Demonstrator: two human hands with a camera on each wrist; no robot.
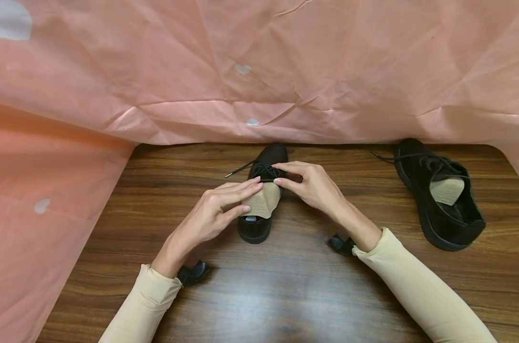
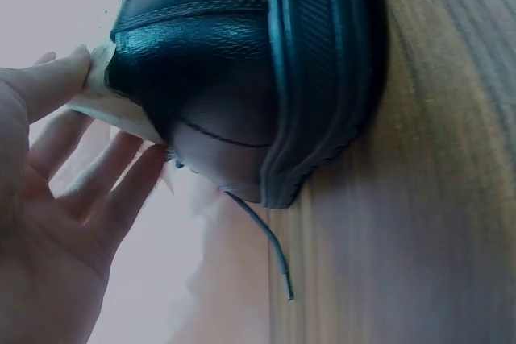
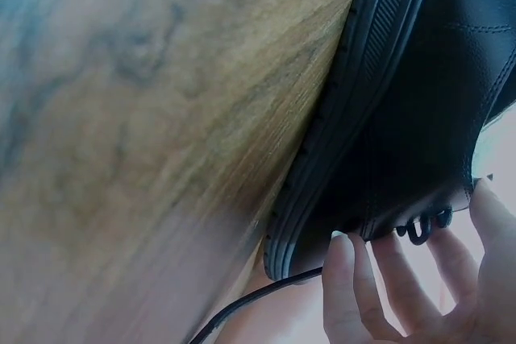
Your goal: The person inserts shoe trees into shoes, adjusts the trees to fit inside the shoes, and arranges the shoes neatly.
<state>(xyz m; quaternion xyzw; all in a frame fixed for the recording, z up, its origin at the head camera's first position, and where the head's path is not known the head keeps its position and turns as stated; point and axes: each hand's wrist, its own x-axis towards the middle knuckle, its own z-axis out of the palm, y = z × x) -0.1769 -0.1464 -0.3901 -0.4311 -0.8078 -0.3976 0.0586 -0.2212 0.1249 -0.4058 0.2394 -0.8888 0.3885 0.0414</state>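
A black lace-up shoe point(image 1: 254, 233) stands on the wooden table, toe pointing away, its beige-lined tongue point(image 1: 265, 197) folded back over the opening. My left hand point(image 1: 208, 214) pinches this tongue from the left; in the left wrist view, the thumb point(image 2: 60, 86) lies on one side of it and the fingers point(image 2: 129, 167) on the other. From the right, my right hand point(image 1: 313, 183) grips the shoe's upper beside the tied black laces point(image 1: 264, 169). In the right wrist view, its fingertips point(image 3: 343, 251) touch the shoe by the eyelets. The inside of the shoe is mostly hidden.
A second black shoe point(image 1: 450, 231) stands at the right, heel towards me, with its beige tongue lining showing. Pink cloth point(image 1: 251, 85) hangs along the table's back and left. Black wrist mounts point(image 1: 342, 244) jut from both cuffs, low over the wooden table point(image 1: 259, 290).
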